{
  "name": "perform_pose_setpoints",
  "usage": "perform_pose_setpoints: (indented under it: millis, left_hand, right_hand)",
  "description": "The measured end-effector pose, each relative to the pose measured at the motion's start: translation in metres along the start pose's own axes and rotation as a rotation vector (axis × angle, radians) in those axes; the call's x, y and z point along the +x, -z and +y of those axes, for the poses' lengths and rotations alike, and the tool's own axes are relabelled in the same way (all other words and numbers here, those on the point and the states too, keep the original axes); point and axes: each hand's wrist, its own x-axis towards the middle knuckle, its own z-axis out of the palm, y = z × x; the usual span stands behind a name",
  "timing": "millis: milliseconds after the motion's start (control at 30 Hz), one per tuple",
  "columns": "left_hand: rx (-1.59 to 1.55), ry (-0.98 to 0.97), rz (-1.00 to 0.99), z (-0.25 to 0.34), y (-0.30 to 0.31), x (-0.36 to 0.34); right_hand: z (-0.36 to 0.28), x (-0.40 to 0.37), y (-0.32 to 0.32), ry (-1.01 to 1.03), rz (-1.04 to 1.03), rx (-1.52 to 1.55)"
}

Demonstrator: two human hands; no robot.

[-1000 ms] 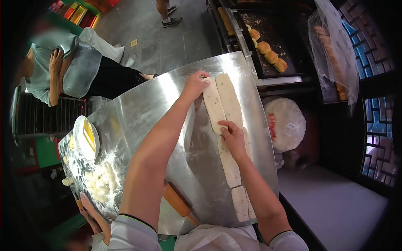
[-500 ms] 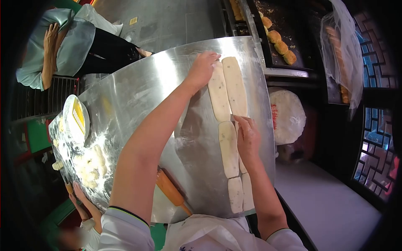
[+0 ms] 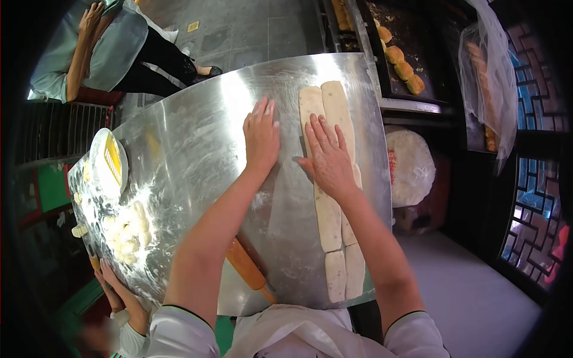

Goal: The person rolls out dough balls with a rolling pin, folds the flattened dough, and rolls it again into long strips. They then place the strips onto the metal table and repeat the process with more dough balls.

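Several flat, pale dough strips with dark specks lie end to end in two touching rows on the steel table (image 3: 280, 238). My right hand (image 3: 329, 158) is open, fingers spread, over the far left strip (image 3: 309, 102) and part of the far right strip (image 3: 336, 98). It hides where the strips join beneath it. A shorter strip (image 3: 336, 275) lies at the near end. My left hand (image 3: 261, 136) is open with palm down at the bare steel left of the dough, holding nothing. Whether it touches the steel is hard to tell.
A wooden rolling pin (image 3: 246, 265) lies near my left forearm. Dough pieces (image 3: 128, 232) sit in flour at the left, by a white bowl (image 3: 120, 173). A co-worker's hands (image 3: 107, 274) are at the lower left; another person (image 3: 113, 53) stands beyond. Baked buns (image 3: 404, 70) are at the right.
My left hand has left the far end of the dough, moving left and nearer. My right hand has moved farther away and spread flat over the strips. The standing person has shifted.
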Motion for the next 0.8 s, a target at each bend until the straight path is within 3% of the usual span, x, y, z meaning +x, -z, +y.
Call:
perform_pose_setpoints:
  millis: [67, 200, 267, 433, 700, 800]
  left_hand:
    - [0.092, 0.002, -0.044, 0.004, 0.005, -0.016]
    - [0.189, 0.022, -0.1, 0.002, 0.006, -0.017]
    - [0.205, 0.021, -0.109, 0.002, 0.004, -0.017]
    - [0.192, 0.01, -0.106, 0.002, 0.006, -0.016]
    - [0.209, 0.032, -0.1, 0.005, 0.006, -0.015]
    - [0.176, 0.013, -0.075, 0.005, 0.01, -0.015]
  right_hand:
    - [0.003, 0.002, -0.016, 0.031, -0.251, -0.088]
    - [-0.002, 0.009, -0.015, 0.012, -0.33, -0.125]
    - [0.015, 0.031, -0.013, 0.021, -0.204, -0.123]
    - [0.056, 0.094, -0.029, 0.132, -0.154, -0.223]
    - [0.05, 0.085, -0.014, 0.174, -0.295, -0.279]
    - [0.043, 0.066, -0.021, 0.14, -0.126, -0.166]
